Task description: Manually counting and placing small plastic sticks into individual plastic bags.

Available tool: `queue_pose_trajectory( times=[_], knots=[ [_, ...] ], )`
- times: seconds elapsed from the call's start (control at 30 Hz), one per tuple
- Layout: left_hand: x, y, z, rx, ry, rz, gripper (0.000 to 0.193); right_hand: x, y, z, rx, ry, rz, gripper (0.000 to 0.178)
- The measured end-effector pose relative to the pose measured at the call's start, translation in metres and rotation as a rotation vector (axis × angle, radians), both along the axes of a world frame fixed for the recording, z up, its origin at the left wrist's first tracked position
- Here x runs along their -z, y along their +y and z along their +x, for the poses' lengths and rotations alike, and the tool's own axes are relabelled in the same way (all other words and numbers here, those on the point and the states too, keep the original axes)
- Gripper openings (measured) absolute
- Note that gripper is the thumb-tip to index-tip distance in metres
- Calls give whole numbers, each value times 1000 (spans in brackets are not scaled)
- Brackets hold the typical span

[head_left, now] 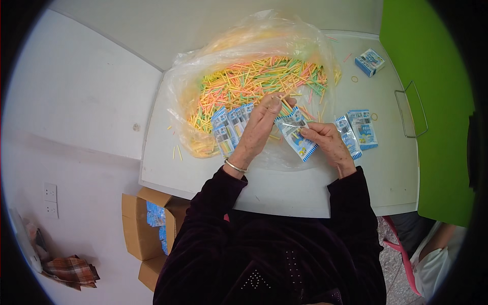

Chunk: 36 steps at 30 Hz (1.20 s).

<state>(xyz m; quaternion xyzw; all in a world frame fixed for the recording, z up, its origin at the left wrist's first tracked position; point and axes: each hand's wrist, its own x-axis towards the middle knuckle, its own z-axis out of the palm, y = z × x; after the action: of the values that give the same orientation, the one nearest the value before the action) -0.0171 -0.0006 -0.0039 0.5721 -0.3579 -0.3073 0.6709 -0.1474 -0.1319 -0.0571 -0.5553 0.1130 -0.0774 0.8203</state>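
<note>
Over the near edge of a large clear plastic bag (188,58), my hands meet at one small blue-and-white packet (296,136). My left hand (262,122) is closed around a few thin pastel sticks (285,103) at the packet's top end. With thumb and fingers, my right hand (325,140) pinches the packet's right side. Inside the big bag lies a heap of short yellow, pink and green sticks (259,76). Several similar packets (223,129) rest on the bag to the left of my left hand. Two more packets (362,129) lie right of my right hand.
A bundled stack of packets (369,62) sits at the back right, near rubber bands (355,79). A green panel (432,101) with a wire holder (412,109) borders the white table (284,195). Below left stands an open cardboard box (137,229) containing blue packets. Another person's arm (437,243) shows lower right.
</note>
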Motion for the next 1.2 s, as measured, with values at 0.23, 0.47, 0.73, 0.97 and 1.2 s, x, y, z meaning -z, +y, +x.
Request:
queue_pose_trajectory(
  times=[0.23, 0.47, 0.73, 0.97, 1.2],
  knots=[
    [-9, 3, 3, 45, -147, 84, 40, 4, 0, 2, 60, -4, -49, 20],
    [-9, 3, 4, 110, -488, 263, 42, -2, 3, 0, -18, -45, 4, 21],
    [-21, 1, 8, 10, -74, 195, 30, 3, 1, 4, 95, -31, 35, 20],
    [-16, 1, 13, 14, -101, 170, 18, 1, 1, 2, 78, 12, 22, 23],
    [-26, -2, 15, 47, -354, 207, 13, 1, 5, 4, 139, -21, -41, 17]
  ],
)
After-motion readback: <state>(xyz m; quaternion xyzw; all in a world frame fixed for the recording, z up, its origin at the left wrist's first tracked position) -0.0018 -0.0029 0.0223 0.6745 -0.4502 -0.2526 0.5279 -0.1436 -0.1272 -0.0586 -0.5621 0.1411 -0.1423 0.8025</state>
